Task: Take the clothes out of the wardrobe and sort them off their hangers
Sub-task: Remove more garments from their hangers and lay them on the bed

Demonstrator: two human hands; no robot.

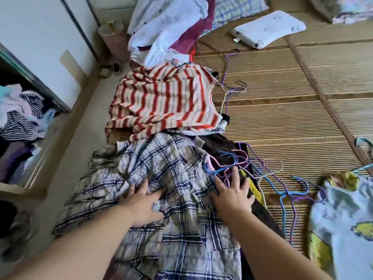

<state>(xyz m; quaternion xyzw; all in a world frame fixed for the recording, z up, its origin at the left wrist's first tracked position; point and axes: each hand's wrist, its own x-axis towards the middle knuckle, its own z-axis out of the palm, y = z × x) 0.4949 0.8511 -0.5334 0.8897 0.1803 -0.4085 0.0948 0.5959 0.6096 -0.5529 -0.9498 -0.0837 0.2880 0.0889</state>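
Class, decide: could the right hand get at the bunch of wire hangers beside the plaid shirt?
Probably yes: the right hand is open, spread over the wire hangers, and nothing covers them.

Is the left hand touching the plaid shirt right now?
Touching. The head view shows the left hand lying palm-down on the plaid shirt, fingers spread straight against the fabric with no gap.

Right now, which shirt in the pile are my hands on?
The blue-checked shirt, nearest you: your left hand lies flat on it and your right hand at its edge. The red-striped shirt beyond is untouched.
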